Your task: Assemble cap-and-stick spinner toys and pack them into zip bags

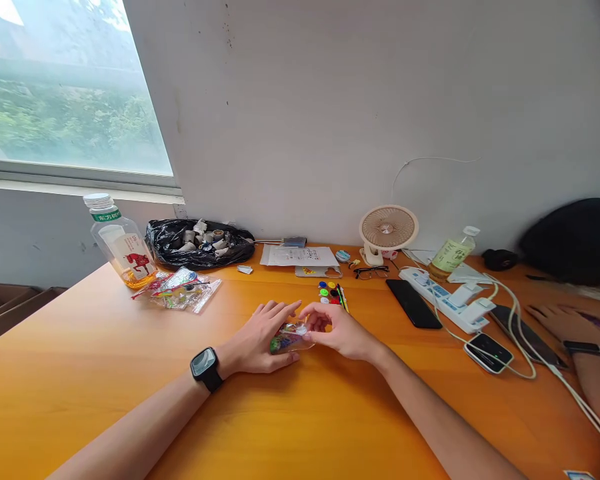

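Observation:
A small clear plastic bag (293, 339) with green, blue and red bits inside lies on the table between my hands. My left hand (260, 339), with a black watch on its wrist, rests flat by the bag's left end, fingers stretched out and thumb apart. The fingers of my right hand (337, 332) are bent in a pinch at the bag's right end; the fingertips are partly hidden. Just beyond my hands, several coloured round pieces (323, 293) sit in rows beside some thin coloured sticks (343, 299).
Clear packets (180, 293) and a large bottle (125, 247) stand left, near a black bag (200, 243). Papers (297, 256), a fan (387, 230), a phone (413, 303) and a power strip (447, 300) lie behind and right. Another person's hand (565, 323) rests far right.

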`<action>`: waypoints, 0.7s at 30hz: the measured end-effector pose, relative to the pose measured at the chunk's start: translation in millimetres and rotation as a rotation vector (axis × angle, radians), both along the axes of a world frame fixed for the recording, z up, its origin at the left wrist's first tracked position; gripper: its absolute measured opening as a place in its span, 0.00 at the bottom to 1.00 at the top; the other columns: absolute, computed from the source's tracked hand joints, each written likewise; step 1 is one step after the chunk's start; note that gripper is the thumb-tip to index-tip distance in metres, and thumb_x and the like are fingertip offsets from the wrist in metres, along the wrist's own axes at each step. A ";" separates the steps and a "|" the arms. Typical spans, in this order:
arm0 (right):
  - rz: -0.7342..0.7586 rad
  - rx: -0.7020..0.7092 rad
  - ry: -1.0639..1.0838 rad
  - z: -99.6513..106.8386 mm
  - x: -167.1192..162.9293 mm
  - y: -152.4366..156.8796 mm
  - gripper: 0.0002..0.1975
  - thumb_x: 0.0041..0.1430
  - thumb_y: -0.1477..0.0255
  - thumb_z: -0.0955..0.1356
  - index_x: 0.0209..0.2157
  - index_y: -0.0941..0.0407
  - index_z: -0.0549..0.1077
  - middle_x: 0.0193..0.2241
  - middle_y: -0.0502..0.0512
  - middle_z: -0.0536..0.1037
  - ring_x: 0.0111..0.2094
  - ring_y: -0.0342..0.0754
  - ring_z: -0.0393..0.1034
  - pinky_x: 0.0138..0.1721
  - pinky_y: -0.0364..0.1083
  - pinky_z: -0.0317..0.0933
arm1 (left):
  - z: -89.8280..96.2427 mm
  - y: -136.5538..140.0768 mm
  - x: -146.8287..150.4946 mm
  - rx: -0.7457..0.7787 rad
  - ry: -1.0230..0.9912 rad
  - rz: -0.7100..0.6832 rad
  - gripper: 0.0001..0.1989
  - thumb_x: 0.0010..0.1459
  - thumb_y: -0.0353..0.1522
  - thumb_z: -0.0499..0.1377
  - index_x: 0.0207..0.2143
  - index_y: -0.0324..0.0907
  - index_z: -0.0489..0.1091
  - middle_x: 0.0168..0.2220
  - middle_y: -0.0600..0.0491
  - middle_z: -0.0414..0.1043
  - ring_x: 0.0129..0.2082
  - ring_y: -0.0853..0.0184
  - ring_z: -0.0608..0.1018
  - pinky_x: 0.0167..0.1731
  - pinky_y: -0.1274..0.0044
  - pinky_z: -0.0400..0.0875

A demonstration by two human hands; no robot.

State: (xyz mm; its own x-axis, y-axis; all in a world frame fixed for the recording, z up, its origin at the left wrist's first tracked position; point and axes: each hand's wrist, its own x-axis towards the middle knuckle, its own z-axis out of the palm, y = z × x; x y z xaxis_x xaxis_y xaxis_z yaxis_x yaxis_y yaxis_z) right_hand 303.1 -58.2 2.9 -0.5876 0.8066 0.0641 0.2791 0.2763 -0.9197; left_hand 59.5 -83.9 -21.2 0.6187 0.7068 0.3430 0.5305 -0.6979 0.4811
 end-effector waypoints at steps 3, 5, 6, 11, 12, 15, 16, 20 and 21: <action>-0.001 0.030 0.136 8.0 -13.2 4.3 0.19 0.54 0.61 0.78 0.42 0.55 0.76 0.37 0.53 0.79 0.38 0.49 0.74 0.44 0.50 0.70 | 3.0 -0.9 0.4 0.012 -0.054 0.039 0.44 0.59 0.39 0.65 0.73 0.49 0.50 0.60 0.44 0.69 0.52 0.51 0.71 0.54 0.59 0.67; -0.075 0.136 0.164 20.5 -14.7 0.9 0.15 0.60 0.59 0.75 0.42 0.54 0.76 0.40 0.54 0.79 0.42 0.50 0.75 0.48 0.51 0.69 | 5.1 -1.8 1.0 0.037 -0.115 0.082 0.41 0.59 0.35 0.63 0.72 0.49 0.51 0.58 0.45 0.69 0.51 0.52 0.70 0.53 0.60 0.67; -0.139 0.207 0.149 26.7 -14.0 -2.4 0.13 0.64 0.58 0.73 0.42 0.53 0.76 0.42 0.55 0.79 0.43 0.50 0.74 0.49 0.51 0.69 | 5.9 -2.4 1.6 0.058 -0.150 0.112 0.40 0.59 0.34 0.62 0.71 0.49 0.51 0.58 0.45 0.69 0.52 0.52 0.70 0.54 0.60 0.67; -0.224 0.412 -0.005 34.5 -15.9 -22.5 0.14 0.63 0.59 0.74 0.46 0.50 0.78 0.50 0.57 0.72 0.40 0.49 0.71 0.42 0.49 0.69 | 5.7 -6.8 8.6 0.242 -0.342 0.364 0.34 0.62 0.31 0.61 0.68 0.49 0.54 0.52 0.47 0.70 0.52 0.53 0.70 0.56 0.60 0.66; -0.203 0.396 -0.006 32.2 -18.6 -24.4 0.13 0.63 0.60 0.74 0.46 0.49 0.78 0.52 0.57 0.70 0.40 0.48 0.72 0.42 0.49 0.70 | 5.4 -8.0 10.2 0.272 -0.370 0.403 0.33 0.62 0.32 0.61 0.67 0.49 0.55 0.51 0.47 0.70 0.51 0.53 0.70 0.56 0.60 0.66; -0.153 0.367 0.055 31.1 -26.5 -23.1 0.06 0.66 0.65 0.71 0.41 0.51 0.79 0.52 0.57 0.69 0.48 0.50 0.73 0.45 0.49 0.73 | 5.2 -11.7 13.5 0.290 -0.408 0.422 0.33 0.63 0.36 0.64 0.67 0.49 0.55 0.50 0.47 0.69 0.51 0.54 0.69 0.55 0.61 0.66; -0.148 0.387 0.076 34.5 -27.5 -21.3 0.05 0.67 0.67 0.70 0.39 0.52 0.79 0.51 0.58 0.69 0.51 0.52 0.72 0.47 0.49 0.73 | 5.4 -12.5 13.7 0.271 -0.423 0.407 0.35 0.62 0.38 0.66 0.67 0.50 0.55 0.51 0.47 0.69 0.52 0.54 0.69 0.55 0.61 0.66; -0.186 0.539 0.058 58.6 -22.5 -16.1 0.03 0.63 0.72 0.70 0.35 0.53 0.77 0.50 0.59 0.72 0.54 0.56 0.71 0.51 0.53 0.70 | 5.9 -10.8 9.7 0.060 -0.600 0.379 0.44 0.59 0.47 0.68 0.70 0.50 0.49 0.57 0.45 0.65 0.55 0.54 0.70 0.57 0.60 0.66; -0.187 0.557 0.050 63.2 -20.7 -16.3 0.02 0.62 0.73 0.70 0.35 0.53 0.77 0.50 0.59 0.73 0.53 0.56 0.72 0.51 0.54 0.70 | 6.0 -9.1 8.5 -0.028 -0.646 0.356 0.45 0.59 0.48 0.68 0.71 0.51 0.48 0.58 0.45 0.65 0.55 0.54 0.70 0.57 0.60 0.66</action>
